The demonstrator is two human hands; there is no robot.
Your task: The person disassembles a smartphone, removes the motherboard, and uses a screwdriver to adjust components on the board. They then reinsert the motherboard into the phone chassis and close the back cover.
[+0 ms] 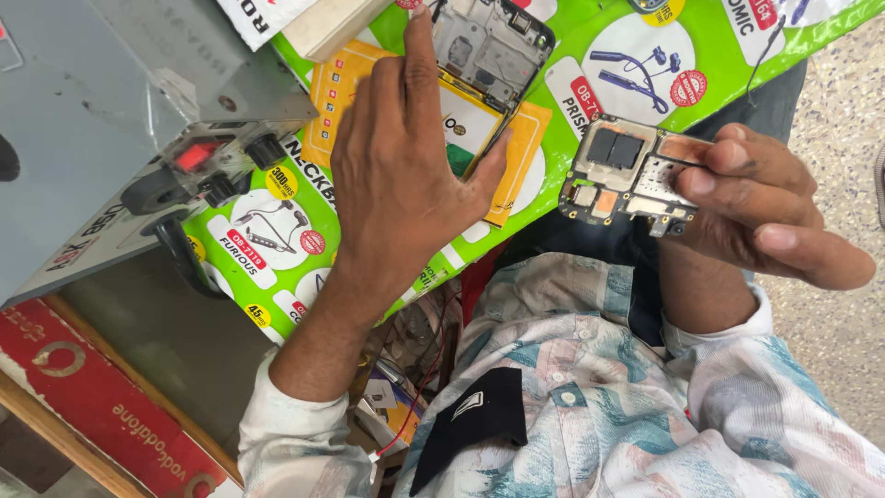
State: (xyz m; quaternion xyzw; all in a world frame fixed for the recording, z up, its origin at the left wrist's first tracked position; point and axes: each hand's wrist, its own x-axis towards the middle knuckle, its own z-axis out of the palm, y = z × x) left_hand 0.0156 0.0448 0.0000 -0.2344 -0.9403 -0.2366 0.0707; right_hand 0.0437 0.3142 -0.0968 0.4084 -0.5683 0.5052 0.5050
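While pinched at right of frame between thumb and fingers of the right hand (765, 207), circuit board (627, 175) hangs over the lap, unsupported; could slip from so slight an edge grip. Looks bare: dark chips, copper patch, silver shields. Left hand (406, 175), open and flat, presses down the opened phone frame (489, 46) on green printed sheet (608, 83), upper centre.

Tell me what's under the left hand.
The left hand rests flat on an opened phone with a yellow-edged battery, lying on the green mat. The palm hides most of the battery.
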